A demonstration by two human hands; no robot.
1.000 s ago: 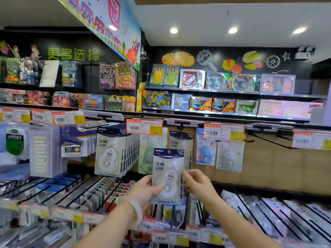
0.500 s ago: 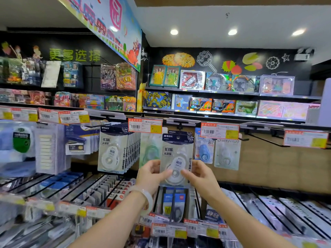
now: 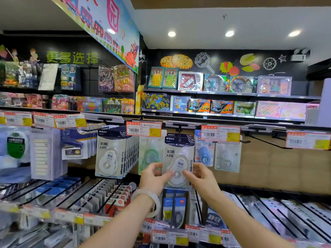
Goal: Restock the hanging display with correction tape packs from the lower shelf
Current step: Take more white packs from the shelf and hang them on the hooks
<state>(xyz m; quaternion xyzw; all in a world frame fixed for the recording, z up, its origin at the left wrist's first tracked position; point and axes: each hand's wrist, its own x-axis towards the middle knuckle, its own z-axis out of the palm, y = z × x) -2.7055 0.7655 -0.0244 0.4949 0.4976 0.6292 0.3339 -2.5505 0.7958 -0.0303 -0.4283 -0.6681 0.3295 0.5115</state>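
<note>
A white correction tape pack point(image 3: 176, 158) with a dark blue header is held upright at the middle hook of the hanging display. My left hand point(image 3: 154, 176) pinches its lower left edge and my right hand point(image 3: 198, 177) its lower right edge. The pack's top sits just under the hook arm point(image 3: 179, 127), in front of another identical pack. A full row of the same packs point(image 3: 114, 153) hangs on the hook to the left. Whether the pack's hole is on the hook is hidden. The lower shelf point(image 3: 172, 208) below my hands holds more packaged stock.
Price tags point(image 3: 144, 129) hang over the hooks. A green tape pack point(image 3: 149, 154) hangs left of the held one, a blue one point(image 3: 205, 154) and a pale one point(image 3: 226, 156) to the right. An empty hook point(image 3: 265, 141) juts out at the right. Toy boxes fill upper shelves.
Both hands have lifted the pack from in front of the lower shelf up to the hook, in front of the pack hanging there.
</note>
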